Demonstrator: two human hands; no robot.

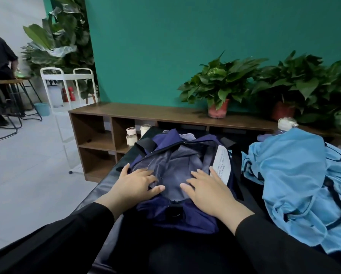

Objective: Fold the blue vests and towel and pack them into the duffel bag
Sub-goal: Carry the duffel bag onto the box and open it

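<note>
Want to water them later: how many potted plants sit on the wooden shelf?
2. One in a red pot at mid-shelf, one in a darker pot to its right. More leaves at the far right edge may belong to another.

This looks like an office lounge or break area: a teal wall (185,46), a low wooden cubby shelf (110,123) carrying potted plants (219,86), pale floor tiles (27,165), a white rolling cart (66,84), and bar stools (17,99) at a high table.
</note>
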